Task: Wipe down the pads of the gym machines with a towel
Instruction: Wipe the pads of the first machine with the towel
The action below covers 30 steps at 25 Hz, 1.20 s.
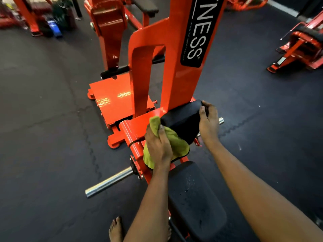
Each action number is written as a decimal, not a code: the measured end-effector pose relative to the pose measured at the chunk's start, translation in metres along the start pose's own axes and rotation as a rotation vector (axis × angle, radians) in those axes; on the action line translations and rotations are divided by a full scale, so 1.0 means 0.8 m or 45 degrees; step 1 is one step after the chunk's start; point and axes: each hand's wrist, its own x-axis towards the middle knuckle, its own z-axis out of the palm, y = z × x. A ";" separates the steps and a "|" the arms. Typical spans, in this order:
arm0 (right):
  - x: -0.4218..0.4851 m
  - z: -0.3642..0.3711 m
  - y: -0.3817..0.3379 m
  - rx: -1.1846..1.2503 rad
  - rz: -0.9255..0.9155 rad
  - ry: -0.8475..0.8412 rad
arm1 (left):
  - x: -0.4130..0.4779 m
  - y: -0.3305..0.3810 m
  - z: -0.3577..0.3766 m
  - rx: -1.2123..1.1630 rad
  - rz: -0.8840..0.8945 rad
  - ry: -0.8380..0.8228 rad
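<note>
A black pad (181, 121) sits at the foot of the orange machine's upright post (181, 70). My left hand (158, 145) grips a yellow-green towel (178, 145) bunched against the pad's near left side. My right hand (208, 119) holds the pad's far right edge, fingers curled over its top corner. A larger black seat pad (195, 203) lies just below my arms, speckled with small droplets.
A chrome weight peg (108, 182) sticks out to the left near the floor, a shorter one (221, 121) to the right. An orange footplate (111, 96) lies ahead. Other orange machines stand at the back left (28, 16) and right (300, 48). My bare foot (115, 229) is on the dark rubber floor.
</note>
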 end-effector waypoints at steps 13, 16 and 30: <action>-0.003 0.011 0.013 -0.061 -0.162 0.054 | -0.039 -0.027 0.030 -0.312 0.027 0.231; -0.003 0.016 0.017 -0.092 -0.167 0.092 | -0.052 -0.092 0.028 -0.248 -0.085 0.166; -0.003 0.012 0.026 -0.124 -0.193 0.068 | -0.078 -0.135 0.036 -0.323 -0.406 0.136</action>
